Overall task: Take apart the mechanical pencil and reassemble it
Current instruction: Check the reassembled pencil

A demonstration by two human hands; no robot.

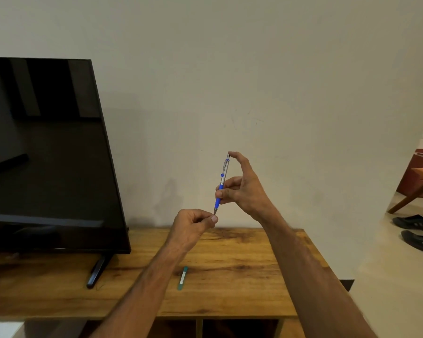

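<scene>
A blue and silver mechanical pencil (223, 178) is held nearly upright in the air above the wooden cabinet, tip pointing down. My right hand (244, 189) grips its blue grip section with thumb and fingers, and the index finger rests on the top cap. My left hand (193, 224) is just below, thumb and forefinger pinched together at the pencil's metal tip. Whether something small is between those fingertips is too fine to tell.
A small green tube (182, 278) lies on the wooden cabinet top (242, 276). A black TV (47, 154) on a stand fills the left. A plain wall is behind. Shoes (415, 223) and a wooden chair (418, 189) are on the floor at right.
</scene>
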